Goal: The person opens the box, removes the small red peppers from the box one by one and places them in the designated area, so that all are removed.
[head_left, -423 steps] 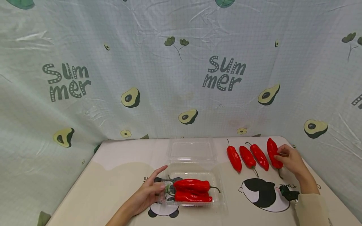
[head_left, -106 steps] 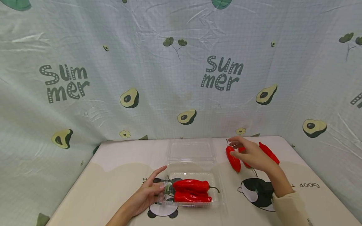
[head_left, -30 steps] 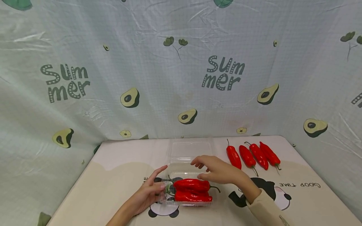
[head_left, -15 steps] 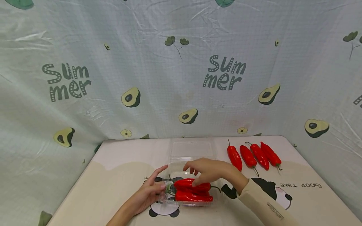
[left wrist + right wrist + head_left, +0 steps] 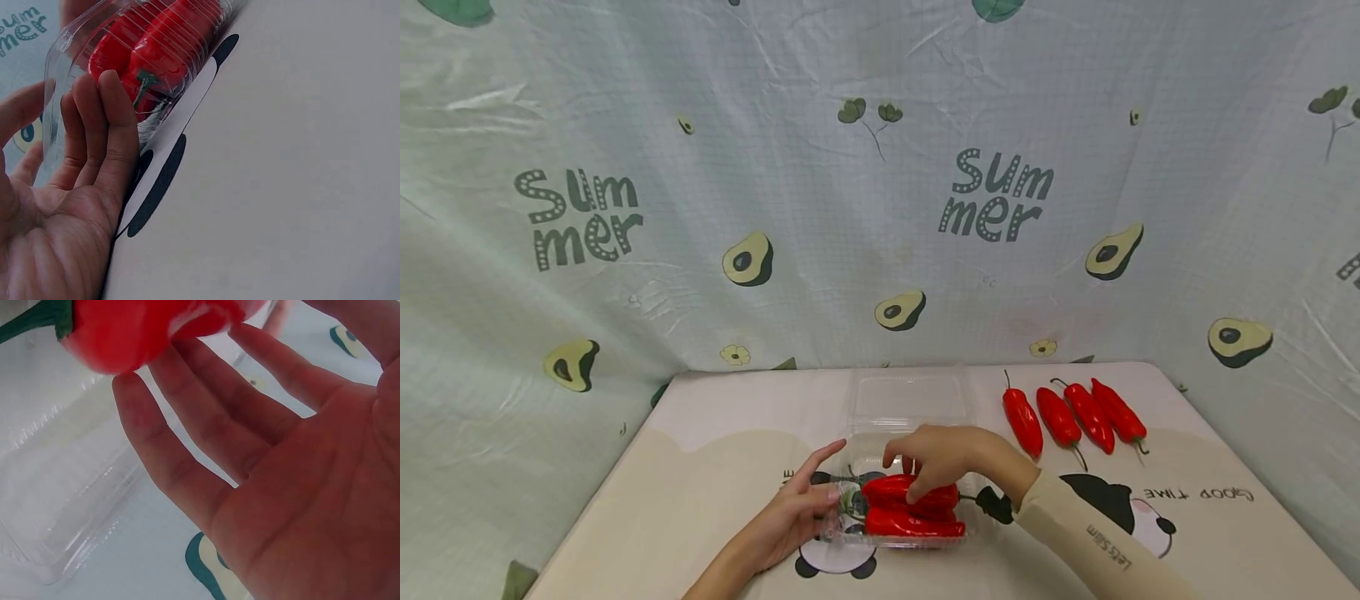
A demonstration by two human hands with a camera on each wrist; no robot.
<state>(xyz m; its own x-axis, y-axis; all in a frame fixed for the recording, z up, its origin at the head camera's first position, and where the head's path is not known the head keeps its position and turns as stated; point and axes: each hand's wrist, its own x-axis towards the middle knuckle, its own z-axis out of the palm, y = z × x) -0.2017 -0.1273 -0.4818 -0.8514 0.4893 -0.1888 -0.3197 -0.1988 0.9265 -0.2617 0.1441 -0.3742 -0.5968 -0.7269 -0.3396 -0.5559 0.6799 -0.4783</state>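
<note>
A clear plastic clamshell container (image 5: 974, 533) sits at the table's front middle with red peppers in it. My left hand (image 5: 786, 508) rests against the container's left end; in the left wrist view its fairly straight fingers (image 5: 115, 128) touch the clear wall. My right hand (image 5: 943, 458) reaches into the container and grips the upper red pepper (image 5: 880, 486), thumb on the near side and fingers behind. In the right wrist view the fingertips touch this pepper beside its green stem. Another red pepper (image 5: 910, 524) lies along the container's near side. Green stems show through the left end.
The container's lid (image 5: 912, 396) lies folded back flat behind it. Several more red peppers (image 5: 1058, 415) lie in a row at the table's back right. A printed cloth (image 5: 820, 183) hangs behind the panda-patterned table (image 5: 700, 475).
Earlier my right hand arranged the back-right peppers, shifting the rightmost beside the others. It then moved left over the container and down onto the upper pepper. My left hand stayed put.
</note>
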